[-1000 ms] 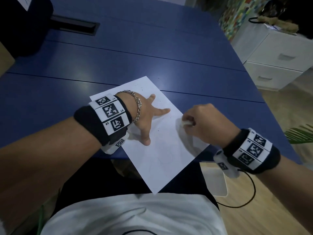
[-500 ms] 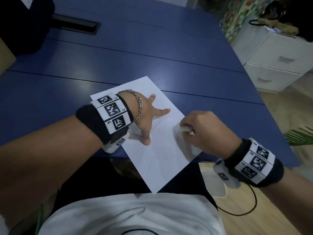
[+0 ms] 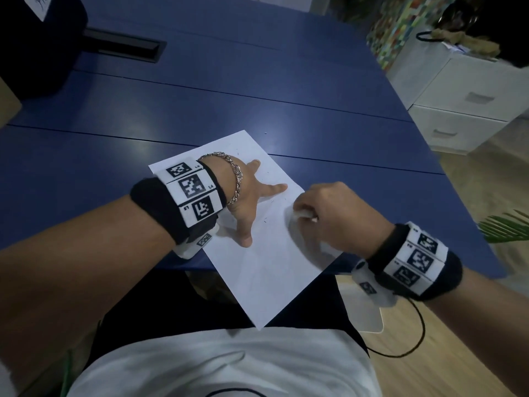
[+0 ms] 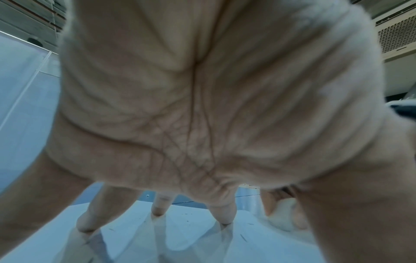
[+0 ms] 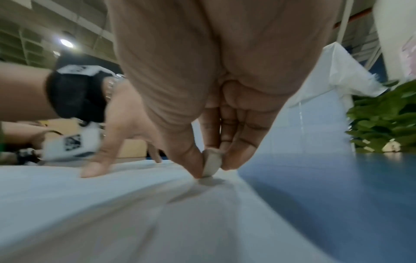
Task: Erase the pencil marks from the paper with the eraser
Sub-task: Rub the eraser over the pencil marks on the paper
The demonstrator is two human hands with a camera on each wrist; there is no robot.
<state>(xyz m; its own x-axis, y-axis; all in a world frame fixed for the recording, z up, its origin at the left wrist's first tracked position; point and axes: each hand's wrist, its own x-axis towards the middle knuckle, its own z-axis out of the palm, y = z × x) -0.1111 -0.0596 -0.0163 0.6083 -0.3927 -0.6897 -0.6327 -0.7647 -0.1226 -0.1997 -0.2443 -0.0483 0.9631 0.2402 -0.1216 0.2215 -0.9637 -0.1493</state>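
A white sheet of paper (image 3: 266, 267) lies askew on the blue table (image 3: 229, 90), its near corner hanging over the table's edge. My left hand (image 3: 252, 196) is spread flat on the paper's upper half, fingertips (image 4: 223, 216) pressing down. My right hand (image 3: 332, 213) pinches a small white eraser (image 3: 303, 214) between thumb and fingers near the paper's right edge; in the right wrist view the eraser (image 5: 211, 163) touches the paper (image 5: 112, 204). Small dark flecks (image 3: 269, 200) are scattered between the two hands. Faint pencil lines show lower on the sheet.
A dark bag (image 3: 37, 44) sits at the table's far left beside a black cable slot (image 3: 123, 47). White drawers (image 3: 469, 101) stand to the right, with green plant leaves (image 3: 506, 227) near my right arm. A black cable (image 3: 412, 336) hangs from my right wrist.
My right hand with the eraser has slid toward me and a little left along the paper's right side. The left hand has stayed pressed in place.
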